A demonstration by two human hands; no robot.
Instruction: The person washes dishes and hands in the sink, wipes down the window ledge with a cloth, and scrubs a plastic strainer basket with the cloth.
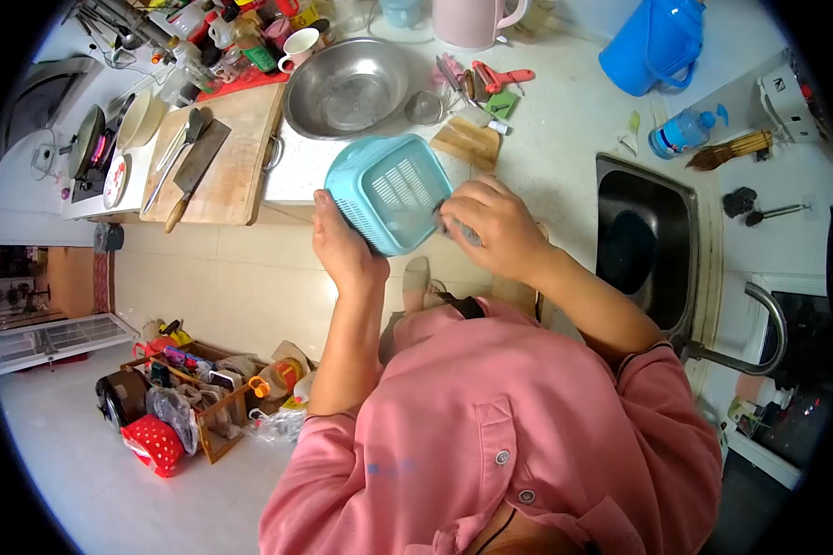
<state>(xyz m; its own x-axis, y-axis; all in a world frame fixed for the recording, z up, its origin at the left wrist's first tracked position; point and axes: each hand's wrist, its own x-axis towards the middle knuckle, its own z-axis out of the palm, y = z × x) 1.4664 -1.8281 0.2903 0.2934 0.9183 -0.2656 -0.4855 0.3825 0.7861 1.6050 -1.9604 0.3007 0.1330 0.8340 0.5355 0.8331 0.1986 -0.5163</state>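
Observation:
My left hand (347, 248) grips a light blue plastic basket (361, 208) by its near left side, thumb up along the wall. The basket has slotted sides and a slotted bottom, and is tilted with its open side toward me, in front of the counter edge. At its right rim is my right hand (498, 227), fingers curled round a grey, rough-looking scouring pad (472, 237) that is mostly hidden. The pad appears to touch the rim. Just beyond the basket, a steel basin (352, 92) stands on the counter beside a small wooden board (467, 143).
A sink (646, 231) with a curved faucet (776, 338) is at right. On the left, a cleaver (202, 159) and a spatula lie on a cutting board (236, 176). Peelers (502, 78), a blue pitcher (652, 46) and a pink kettle (467, 23) stand behind.

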